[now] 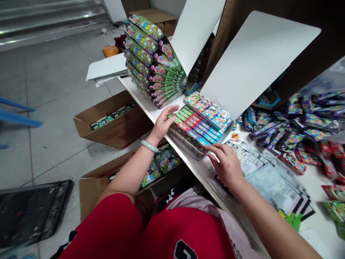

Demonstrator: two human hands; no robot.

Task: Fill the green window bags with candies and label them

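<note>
A clear-sided display box (185, 144) lies at the table's front edge, packed with rows of small green, red, purple and blue packets (198, 126). At its left end is my left hand (162, 123), fingers stretched out, with a pale bangle on the wrist. My right hand (225, 162) is at the near right corner, its fingers loosely bent and fingertips at the box's edge. Neither hand is closed around anything. A printed carton panel (208, 108) covers the box's far side, and a white lid flap (258, 61) stands up behind it.
Several printed boxes (151, 61) are stacked and fanned at the back left. Loose packets (296, 126) are heaped at right, near flat printed sleeves (275, 187). Brown cartons (113, 133) holding boxes stand below the table edge. Small red and yellow pieces (235, 136) lie beside the box.
</note>
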